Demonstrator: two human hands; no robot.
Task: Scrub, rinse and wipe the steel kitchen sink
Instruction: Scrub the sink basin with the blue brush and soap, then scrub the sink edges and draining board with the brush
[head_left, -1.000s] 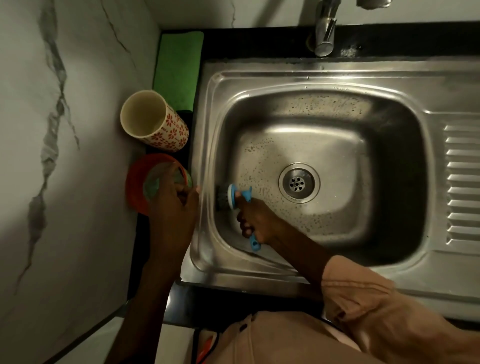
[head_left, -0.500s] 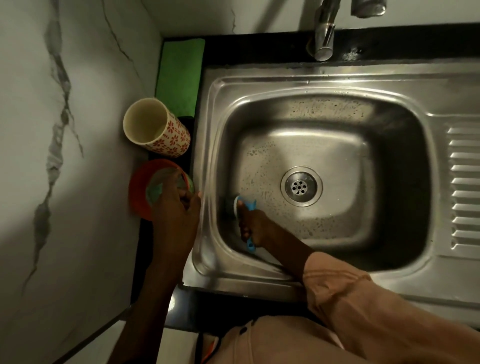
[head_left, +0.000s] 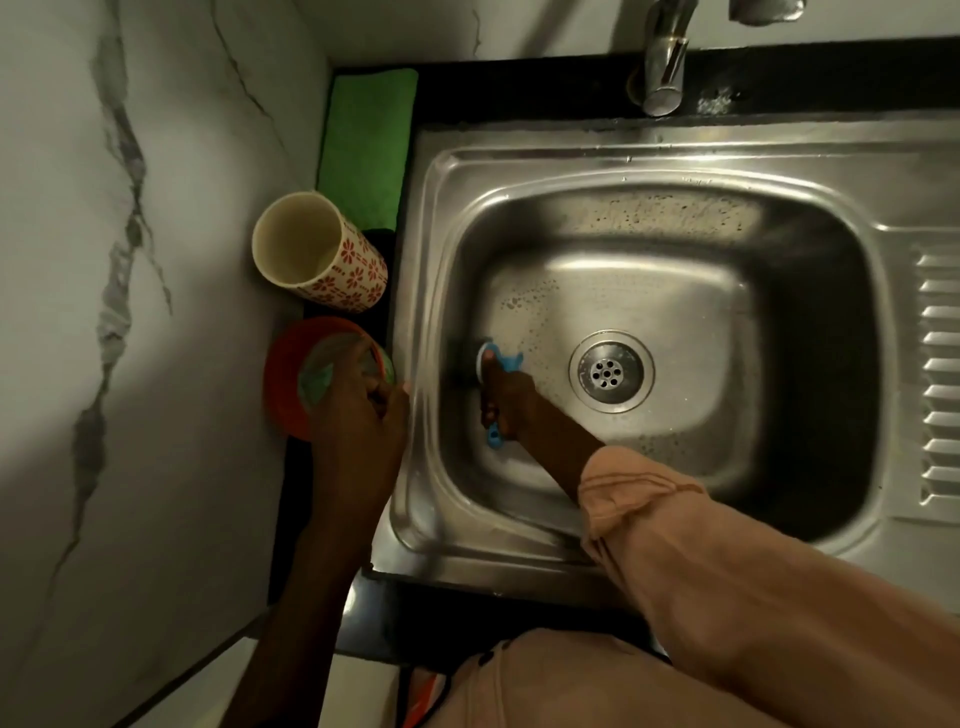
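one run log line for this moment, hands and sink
phase: scrub | right hand: grips blue brush on sink left wall | left hand: rests on orange container | tap: no water seen

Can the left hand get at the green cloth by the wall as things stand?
Probably not right away. The left hand is holding the orange tub, and the flowered cup stands between it and the green cloth. It would likely need to let go and reach over the cup.

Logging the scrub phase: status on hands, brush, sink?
Right hand grips blue brush against sink left wall. Left hand holds orange container. Drain unobstructed.
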